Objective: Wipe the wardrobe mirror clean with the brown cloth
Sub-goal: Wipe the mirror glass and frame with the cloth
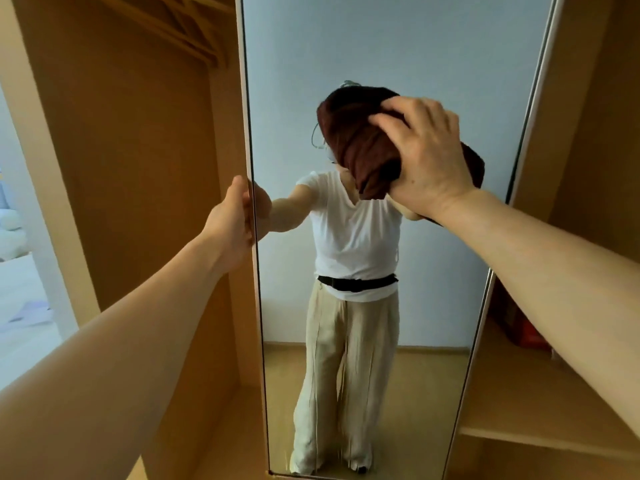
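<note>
The tall wardrobe mirror fills the middle of the view on a door swung open. A bunched brown cloth lies against the glass in its upper middle. My right hand grips the cloth with curled fingers and presses it on the mirror. My left hand holds the mirror door's left edge at about mid-height, fingers wrapped round it. The glass reflects a person in a white top and beige trousers; the cloth covers the reflected head.
The open wooden wardrobe stands behind the door at left, with wooden hangers on a rail at the top. On the right are wooden shelves with a red item. A white bed shows at far left.
</note>
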`<state>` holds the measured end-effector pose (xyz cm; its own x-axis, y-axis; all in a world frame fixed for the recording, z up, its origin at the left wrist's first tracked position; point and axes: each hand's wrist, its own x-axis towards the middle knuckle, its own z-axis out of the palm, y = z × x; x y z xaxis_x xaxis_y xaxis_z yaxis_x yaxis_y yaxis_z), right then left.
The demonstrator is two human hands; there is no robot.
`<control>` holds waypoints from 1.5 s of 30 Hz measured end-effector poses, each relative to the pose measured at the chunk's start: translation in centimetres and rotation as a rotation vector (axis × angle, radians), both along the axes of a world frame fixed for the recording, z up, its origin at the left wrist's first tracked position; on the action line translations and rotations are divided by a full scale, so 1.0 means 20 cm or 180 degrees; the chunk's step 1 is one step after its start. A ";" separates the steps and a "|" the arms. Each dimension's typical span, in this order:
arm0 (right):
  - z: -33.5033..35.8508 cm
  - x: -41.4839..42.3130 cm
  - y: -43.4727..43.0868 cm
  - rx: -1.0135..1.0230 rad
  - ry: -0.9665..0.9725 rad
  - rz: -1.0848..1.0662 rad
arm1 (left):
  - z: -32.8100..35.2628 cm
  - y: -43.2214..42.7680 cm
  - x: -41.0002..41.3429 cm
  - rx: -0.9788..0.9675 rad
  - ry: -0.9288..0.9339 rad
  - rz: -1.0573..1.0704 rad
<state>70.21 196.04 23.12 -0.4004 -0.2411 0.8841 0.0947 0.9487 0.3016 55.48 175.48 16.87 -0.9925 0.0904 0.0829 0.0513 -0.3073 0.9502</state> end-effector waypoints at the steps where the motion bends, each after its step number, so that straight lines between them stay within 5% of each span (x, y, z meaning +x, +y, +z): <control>1: -0.01 -0.01 0.00 -0.0009 0.0038 0.0010 | -0.01 0.01 0.00 -0.0016 0.0036 0.0009; 11: -0.11 -0.07 -0.02 -0.0036 0.0378 0.0217 | -0.27 -0.10 0.01 0.0176 0.0520 -0.0906; 18: -0.64 -0.14 -0.15 0.0214 0.0101 0.0022 | -0.66 -0.12 -0.01 -0.0098 0.0831 -0.1119; 24: -1.23 -0.11 -0.20 0.0555 -0.0239 -0.0024 | -0.87 -0.11 0.08 0.0829 0.1078 -0.0726; 28: -1.49 -0.06 -0.17 0.0597 -0.0251 -0.0109 | -0.99 -0.07 0.13 0.0584 0.1312 -0.0264; 34: -1.31 -0.02 -0.10 0.0563 -0.0203 -0.0359 | -0.99 0.00 0.12 0.0629 0.1683 0.0166; 40: -0.86 -0.05 -0.13 -0.0532 0.0529 -0.0910 | -0.98 0.01 0.06 0.0865 0.1603 0.0095; 45: -1.32 -0.24 -0.26 0.0452 0.0179 -0.0191 | -0.99 0.00 0.01 0.0630 0.1762 -0.0186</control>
<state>65.39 190.82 -3.27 -0.3688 -0.3425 0.8641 0.1703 0.8890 0.4250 55.67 175.51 -2.85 -0.7906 0.0736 0.6078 0.5009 -0.4931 0.7113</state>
